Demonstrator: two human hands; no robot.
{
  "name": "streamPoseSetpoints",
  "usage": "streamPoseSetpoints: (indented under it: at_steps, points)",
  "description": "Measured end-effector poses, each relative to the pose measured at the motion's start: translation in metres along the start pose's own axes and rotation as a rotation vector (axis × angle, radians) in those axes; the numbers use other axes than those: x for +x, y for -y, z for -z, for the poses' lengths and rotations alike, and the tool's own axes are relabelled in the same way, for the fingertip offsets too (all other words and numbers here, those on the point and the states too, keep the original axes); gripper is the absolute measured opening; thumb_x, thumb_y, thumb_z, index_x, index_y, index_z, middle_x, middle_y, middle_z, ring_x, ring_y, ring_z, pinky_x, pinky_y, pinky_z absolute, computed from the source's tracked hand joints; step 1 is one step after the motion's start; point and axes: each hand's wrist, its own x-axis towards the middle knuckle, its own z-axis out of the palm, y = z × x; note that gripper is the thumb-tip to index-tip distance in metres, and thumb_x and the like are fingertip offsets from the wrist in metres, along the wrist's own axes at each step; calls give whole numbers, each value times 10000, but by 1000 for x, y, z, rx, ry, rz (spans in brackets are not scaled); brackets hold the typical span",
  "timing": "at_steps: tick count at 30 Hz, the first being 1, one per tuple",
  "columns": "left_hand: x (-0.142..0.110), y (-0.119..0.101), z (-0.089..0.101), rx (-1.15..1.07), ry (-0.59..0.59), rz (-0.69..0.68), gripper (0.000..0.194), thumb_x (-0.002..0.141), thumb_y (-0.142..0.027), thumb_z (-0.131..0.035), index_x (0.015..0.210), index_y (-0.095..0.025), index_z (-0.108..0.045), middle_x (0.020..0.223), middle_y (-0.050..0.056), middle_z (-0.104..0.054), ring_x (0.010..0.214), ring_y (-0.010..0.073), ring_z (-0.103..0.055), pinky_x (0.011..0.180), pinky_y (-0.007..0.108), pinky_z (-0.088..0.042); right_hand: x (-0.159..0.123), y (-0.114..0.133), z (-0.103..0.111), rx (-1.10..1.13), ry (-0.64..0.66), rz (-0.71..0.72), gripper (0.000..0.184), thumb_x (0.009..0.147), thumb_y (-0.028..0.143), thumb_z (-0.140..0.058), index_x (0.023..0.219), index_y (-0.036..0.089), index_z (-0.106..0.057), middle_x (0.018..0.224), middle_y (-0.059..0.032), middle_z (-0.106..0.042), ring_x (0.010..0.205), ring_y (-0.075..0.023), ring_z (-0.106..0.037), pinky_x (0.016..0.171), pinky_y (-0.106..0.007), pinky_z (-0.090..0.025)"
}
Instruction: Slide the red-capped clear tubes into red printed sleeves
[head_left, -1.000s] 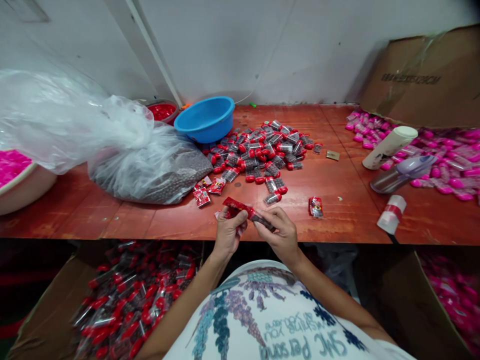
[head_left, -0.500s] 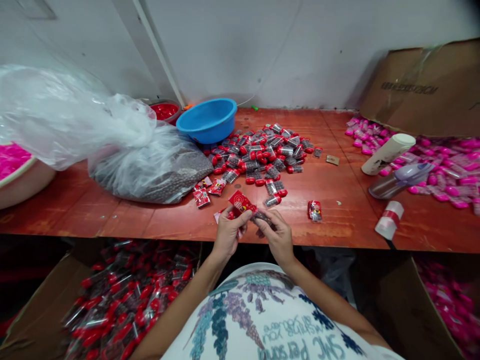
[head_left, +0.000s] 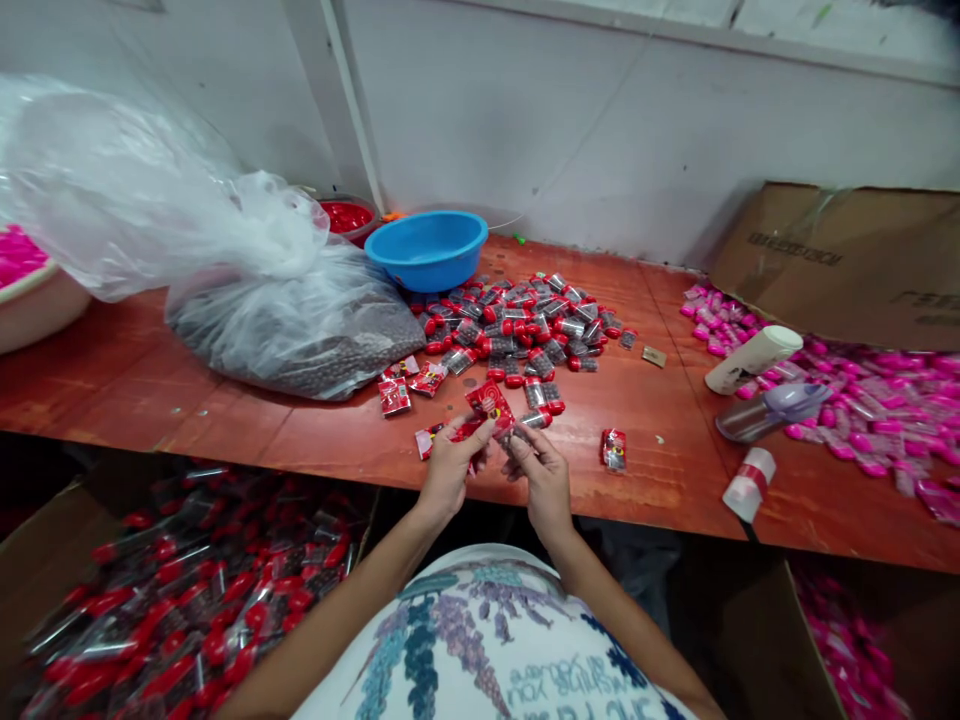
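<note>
Reddish table, bag of dark beads, carton of red-capped tubes, left hand and right hand, fingers pinching red packet

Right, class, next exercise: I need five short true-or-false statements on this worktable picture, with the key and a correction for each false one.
1. The left hand holds a red packet. True.
2. The right hand rests on the purple-lidded cup. False: the right hand is close to the left one, at the packet.
3. The big plastic bag lies right of the heaped red-capped containers. False: the plastic bag lies left of the red-capped containers.
4. Pink containers lie in front of a cardboard box. True.
5. The basin nearest the red-capped heap is yellow. False: that basin is blue.
</note>
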Motion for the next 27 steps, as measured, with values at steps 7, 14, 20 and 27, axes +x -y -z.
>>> streamPoseSetpoints:
  at_steps: [7, 14, 20, 27]
  points:
    - [2, 6, 2, 131, -120, -177, 422, 606, -313, -801, 969, -133, -681, 591, -31, -604, 424, 51, -410, 408, 188, -317, -5, 3, -5, -110, -57, 113, 327, 788, 362, -654, 1075, 206, -674, 959, -30, -597, 607, -91, -583, 492, -207, -479]
    - [-2, 13, -7, -29, -114, -165, 401, 646, -342, -773, 982, -143, -685, 507, -60, -515, 404, 45, -381, 391, 173, -297, -3, 4, -9, 146, -57, -72, 342, 763, 373, -680, 1052, 191, -669, 816, -12, -666, 507, -76, -550, 453, -196, -446]
    - [-3, 10, -2, -102, 8, -99, 364, 688, -343, -746, 986, -156, -649, 548, -50, -540, 442, 52, -419, 422, 168, -324, 2, 7, -7, 146, -8, -89, 342, 754, 361, -698, 1045, 184, -666, 697, 10, -665, 502, -89, -568, 449, -189, -434]
    - [2, -2, 2, 33, -20, -120, 310, 574, -239, -817, 783, -150, -606, 595, -54, -550, 446, 37, -388, 410, 171, -280, -3, -2, -6, -56, 44, 101, 349, 771, 293, -686, 1105, 226, -608, 811, 12, -647, 623, -106, -609, 578, -238, -514]
